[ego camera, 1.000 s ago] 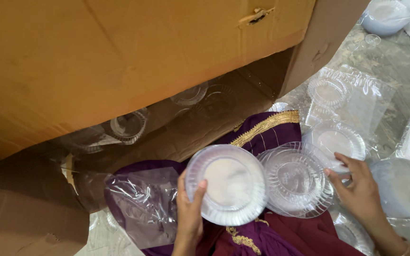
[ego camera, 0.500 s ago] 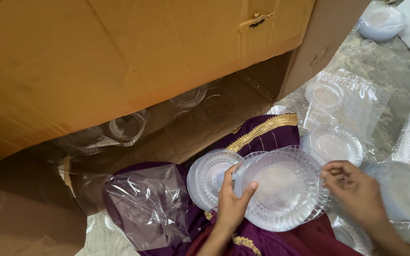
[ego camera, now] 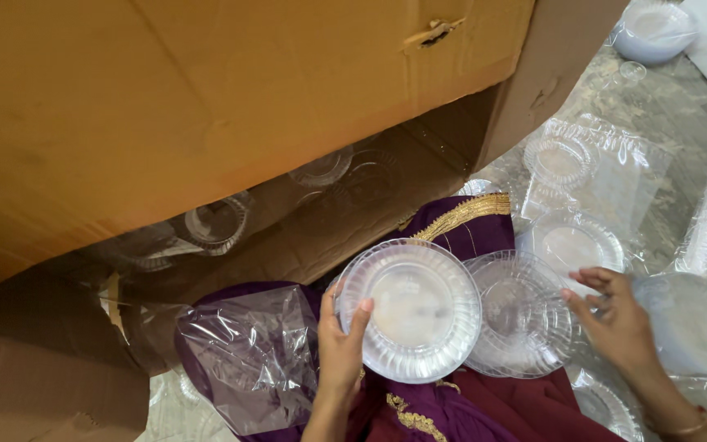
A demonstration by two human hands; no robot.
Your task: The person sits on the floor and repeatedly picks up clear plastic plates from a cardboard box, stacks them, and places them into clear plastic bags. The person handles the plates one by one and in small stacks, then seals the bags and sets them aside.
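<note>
Where lap cloth (ego camera: 452,409) spreads purple and maroon with gold trim, left hand (ego camera: 341,348) grasps clear plastic plate (ego camera: 409,311) by its left rim, thumb over edge, plate tilted up above lap. Right hand (ego camera: 615,323) loosely curled, fingertips at right rim of second clear plate (ego camera: 521,315); firm grip or mere touch, cannot tell. Crumpled clear wrapper (ego camera: 255,352) just left of left hand. Further plates (ego camera: 570,245) on stone floor beyond. Large cardboard box (ego camera: 206,106) farthest, clear dishes (ego camera: 218,221) inside.
</note>
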